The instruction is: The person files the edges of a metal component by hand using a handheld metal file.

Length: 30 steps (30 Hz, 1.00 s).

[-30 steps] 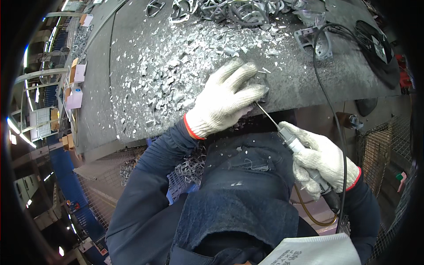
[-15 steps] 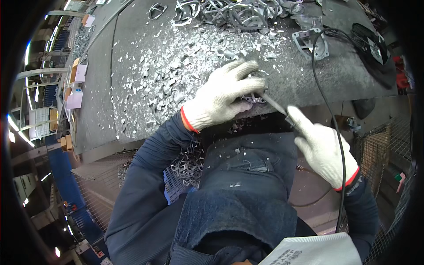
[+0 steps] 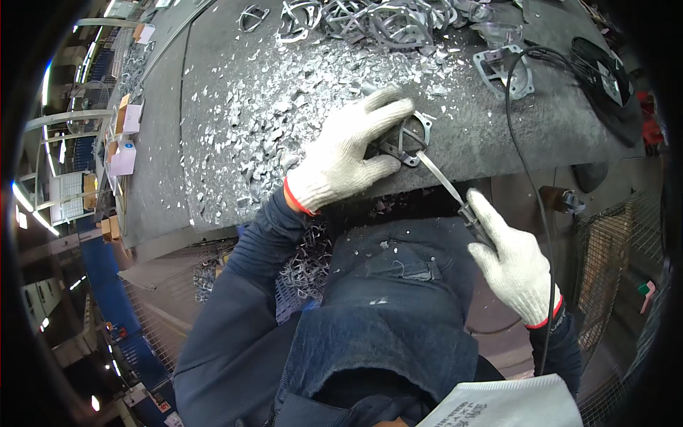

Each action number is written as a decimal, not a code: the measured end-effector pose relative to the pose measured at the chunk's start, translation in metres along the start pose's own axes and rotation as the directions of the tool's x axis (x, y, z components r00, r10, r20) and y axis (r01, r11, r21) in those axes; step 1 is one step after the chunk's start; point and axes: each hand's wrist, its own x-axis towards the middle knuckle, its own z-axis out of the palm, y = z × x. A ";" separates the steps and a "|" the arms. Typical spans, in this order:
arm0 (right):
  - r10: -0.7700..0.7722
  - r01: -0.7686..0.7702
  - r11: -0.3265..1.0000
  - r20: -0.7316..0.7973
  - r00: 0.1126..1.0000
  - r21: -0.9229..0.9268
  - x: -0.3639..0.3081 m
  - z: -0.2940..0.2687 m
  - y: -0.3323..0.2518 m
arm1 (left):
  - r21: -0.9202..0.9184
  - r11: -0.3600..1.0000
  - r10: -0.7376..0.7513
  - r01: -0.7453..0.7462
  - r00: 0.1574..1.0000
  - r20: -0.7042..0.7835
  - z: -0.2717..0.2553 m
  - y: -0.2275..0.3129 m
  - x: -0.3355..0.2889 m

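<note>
A white knit glove with a red cuff covers my left hand (image 3: 356,139), whose fingers and thumb are closed around a metal frame casting (image 3: 411,142) near the table's front edge. The casting is tilted, and part of it lies hidden behind the fingers. My right hand (image 3: 511,263), gloved alike, grips the dark handle of a file (image 3: 440,175). The file's flat blade points up and left, its tip at the casting's lower edge. Whether tip and metal touch I cannot tell.
Metal flakes (image 3: 277,107) cover much of the dark table (image 3: 484,142). Several castings (image 3: 384,25) are heaped at the back, and a single casting (image 3: 504,71) lies at the right. A black cable (image 3: 523,146) hangs past my right arm. Below the table a blue crate (image 3: 288,299) holds castings.
My left hand has shifted slightly left, and the casting has turned so more of it shows. My right hand has moved down with the file, uncovering more of its blade and handle.
</note>
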 end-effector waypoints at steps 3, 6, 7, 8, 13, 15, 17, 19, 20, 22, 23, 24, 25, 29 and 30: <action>-0.042 0.044 0.998 -0.054 0.998 0.040 -0.003 0.016 0.003 | 0.109 0.994 -0.009 0.021 0.995 -0.101 0.012 0.006 -0.011; -0.021 0.024 0.999 -0.068 0.997 0.036 -0.006 0.027 0.000 | 0.098 0.993 -0.048 0.063 0.989 -0.141 0.020 0.010 -0.013; -0.006 0.008 0.999 -0.077 0.997 0.031 -0.007 0.030 -0.003 | 0.104 0.991 -0.073 0.087 0.988 -0.133 0.021 0.012 -0.013; 0.012 -0.012 1.000 -0.064 0.998 -0.003 -0.007 0.031 -0.005 | 0.109 0.988 -0.097 0.111 0.987 -0.126 0.022 0.014 -0.014; 0.013 -0.017 0.997 -0.054 0.998 -0.082 0.002 0.037 -0.019 | 0.137 0.984 -0.100 0.116 0.988 -0.115 0.019 0.019 -0.011; 0.096 -0.095 0.954 -0.011 0.995 -0.286 0.004 0.034 -0.021 | 0.147 0.984 -0.080 0.098 0.989 -0.126 0.019 0.022 -0.011; 0.067 -0.072 0.974 -0.030 0.997 -0.214 0.003 0.032 -0.021 | 0.145 0.984 -0.081 0.105 0.983 -0.164 0.022 0.027 -0.011; 0.024 -0.029 0.994 -0.053 0.998 -0.108 -0.001 0.028 -0.019 | 0.158 0.972 -0.134 0.172 0.965 -0.226 0.032 0.035 -0.011; -0.005 0.003 0.999 -0.068 0.998 -0.039 -0.003 0.026 -0.018 | 0.156 0.965 -0.164 0.210 0.950 -0.265 0.037 0.039 -0.011; -0.045 0.051 0.998 -0.110 0.993 0.049 -0.006 0.021 -0.013 | 0.180 0.940 -0.232 0.291 0.929 -0.287 0.044 0.039 -0.009; -0.055 0.065 0.996 -0.137 0.989 0.067 -0.007 0.018 -0.010 | 0.173 0.956 -0.174 0.236 0.934 -0.312 0.045 0.037 -0.009; -0.064 0.079 0.993 -0.163 0.985 0.086 -0.007 0.015 -0.007 | 0.159 0.965 -0.149 0.208 0.937 -0.316 0.044 0.034 -0.009; -0.039 0.052 0.995 -0.156 0.987 0.080 -0.007 0.013 -0.004 | 0.142 0.970 -0.143 0.195 0.939 -0.312 0.042 0.031 -0.010; -0.063 0.058 0.997 -0.124 0.990 -0.043 0.000 0.016 0.006 | 0.077 0.991 -0.096 0.107 0.987 -0.126 0.022 0.018 -0.013; -0.061 0.051 0.993 -0.095 0.994 -0.105 0.002 0.019 0.007 | 0.040 0.996 -0.071 0.076 0.991 -0.117 0.018 0.017 -0.015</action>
